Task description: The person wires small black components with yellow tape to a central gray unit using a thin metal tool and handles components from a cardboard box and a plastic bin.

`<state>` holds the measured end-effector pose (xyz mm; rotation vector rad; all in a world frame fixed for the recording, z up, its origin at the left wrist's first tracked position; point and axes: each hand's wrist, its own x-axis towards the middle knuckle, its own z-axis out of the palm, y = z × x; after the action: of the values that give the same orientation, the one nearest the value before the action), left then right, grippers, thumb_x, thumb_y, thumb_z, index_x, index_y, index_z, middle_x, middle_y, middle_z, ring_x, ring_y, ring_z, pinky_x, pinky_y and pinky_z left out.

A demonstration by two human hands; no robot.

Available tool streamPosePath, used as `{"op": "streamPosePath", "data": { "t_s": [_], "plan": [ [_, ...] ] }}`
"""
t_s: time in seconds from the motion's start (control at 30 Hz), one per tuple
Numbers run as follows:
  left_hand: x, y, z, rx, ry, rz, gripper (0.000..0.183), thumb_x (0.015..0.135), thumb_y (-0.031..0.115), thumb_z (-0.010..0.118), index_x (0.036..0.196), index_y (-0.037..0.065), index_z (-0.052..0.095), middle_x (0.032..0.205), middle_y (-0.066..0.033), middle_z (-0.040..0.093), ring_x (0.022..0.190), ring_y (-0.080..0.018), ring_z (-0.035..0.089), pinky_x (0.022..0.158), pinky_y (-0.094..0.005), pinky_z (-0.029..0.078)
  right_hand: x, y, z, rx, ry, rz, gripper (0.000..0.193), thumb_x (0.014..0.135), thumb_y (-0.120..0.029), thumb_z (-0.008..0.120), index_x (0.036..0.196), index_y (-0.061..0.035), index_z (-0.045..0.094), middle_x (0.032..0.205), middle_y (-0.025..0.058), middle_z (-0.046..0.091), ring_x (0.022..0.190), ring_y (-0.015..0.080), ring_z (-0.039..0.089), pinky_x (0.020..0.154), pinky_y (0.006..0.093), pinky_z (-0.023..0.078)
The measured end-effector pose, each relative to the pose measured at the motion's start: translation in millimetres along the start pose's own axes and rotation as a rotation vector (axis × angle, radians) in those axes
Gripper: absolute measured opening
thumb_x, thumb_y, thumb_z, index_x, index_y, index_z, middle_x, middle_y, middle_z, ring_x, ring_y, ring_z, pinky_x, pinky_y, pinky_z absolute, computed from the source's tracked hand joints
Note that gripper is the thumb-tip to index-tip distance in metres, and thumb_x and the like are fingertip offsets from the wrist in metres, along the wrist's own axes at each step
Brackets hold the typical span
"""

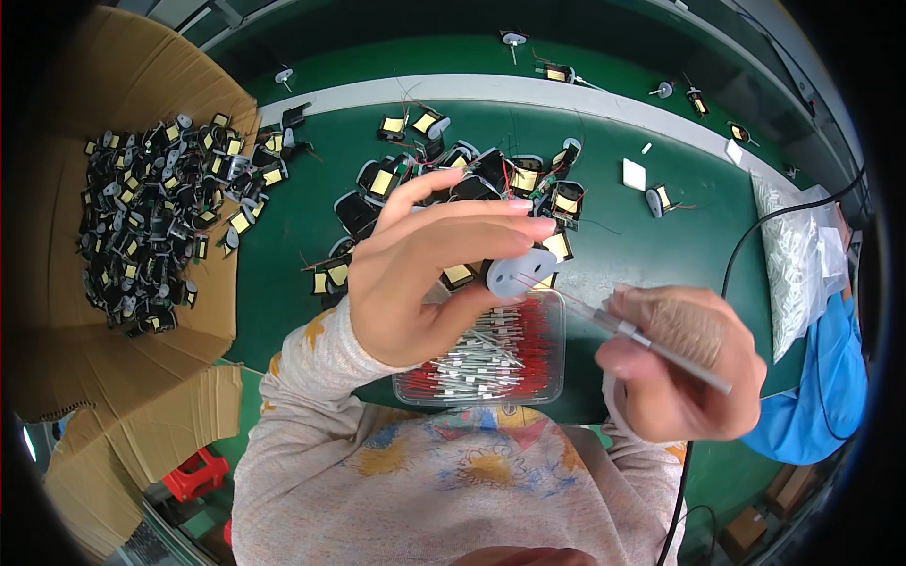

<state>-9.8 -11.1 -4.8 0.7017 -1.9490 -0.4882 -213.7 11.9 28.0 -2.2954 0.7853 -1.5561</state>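
Observation:
My left hand (415, 255) is closed round a small part with a round grey cap (521, 274), which has small holes in its face. The cap faces right, and the fingers hide most of the body behind it. Thin reddish wires stretch from the cap toward a slim silver metal tool (675, 357). My right hand (694, 354) pinches this tool between thumb and fingers, its thin tip slanting up and left near the wires. Whether the tip touches the wires I cannot tell. Below the cap stands a clear plastic box (557, 382) of red and white wire leads.
Several similar black parts with yellow pads (382, 181) lie behind my left hand. A cardboard box (212, 283) at left holds a heap of them. At right are a white block (634, 174), a clear bag of white pieces (788, 264), a black cable (731, 253) and blue cloth (813, 401).

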Motion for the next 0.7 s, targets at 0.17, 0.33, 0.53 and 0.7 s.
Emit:
{"op": "streamPosePath", "data": {
  "t_s": [0.17,0.33,0.53,0.7],
  "plan": [
    [-1.1,-0.8,-1.5,0.046,0.016,0.01,0.036,0.068,0.003,0.071,0.1,0.008,0.058,0.101,-0.0052,0.067,0.101,-0.0233,0.062,0.096,-0.0461,0.034,-1.1,-15.5,13.4,-0.213,0.108,-0.022,0.035,0.066,-0.018,0.079,0.079,0.0064,0.058,0.066,0.0164,0.063,0.057,0.0262,0.064,0.052,0.0305,0.052],
    [0.9,1.6,-0.5,0.058,0.019,0.038,0.035,0.068,0.002,0.07,0.101,0.007,0.057,0.1,-0.0059,0.068,0.101,-0.0235,0.062,0.096,-0.0471,0.033,0.0,-18.0,10.3,-0.199,0.1,0.0,0.034,0.064,-0.016,0.079,0.08,0.0066,0.059,0.068,0.0162,0.064,0.058,0.0265,0.064,0.052,0.0309,0.052],
    [1.4,5.4,-7.8,0.179,-0.076,0.057,0.039,0.073,0.007,0.073,0.1,0.008,0.045,0.094,-0.0149,0.067,0.097,-0.0302,0.063,0.1,-0.0538,0.028,-3.4,-23.0,8.5,-0.228,0.043,-0.027,0.037,0.059,-0.014,0.081,0.082,0.0069,0.061,0.071,0.0149,0.064,0.062,0.0276,0.065,0.053,0.0304,0.053],
    [-0.1,5.7,-6.7,0.202,-0.062,0.052,0.04,0.071,0.004,0.073,0.1,0.008,0.045,0.093,-0.0142,0.067,0.098,-0.0294,0.063,0.1,-0.0543,0.028,-5.6,-22.1,11.0,-0.236,0.052,-0.046,0.04,0.056,-0.013,0.081,0.084,0.0067,0.061,0.073,0.0142,0.065,0.063,0.0274,0.065,0.053,0.0304,0.054]
  ]
}}
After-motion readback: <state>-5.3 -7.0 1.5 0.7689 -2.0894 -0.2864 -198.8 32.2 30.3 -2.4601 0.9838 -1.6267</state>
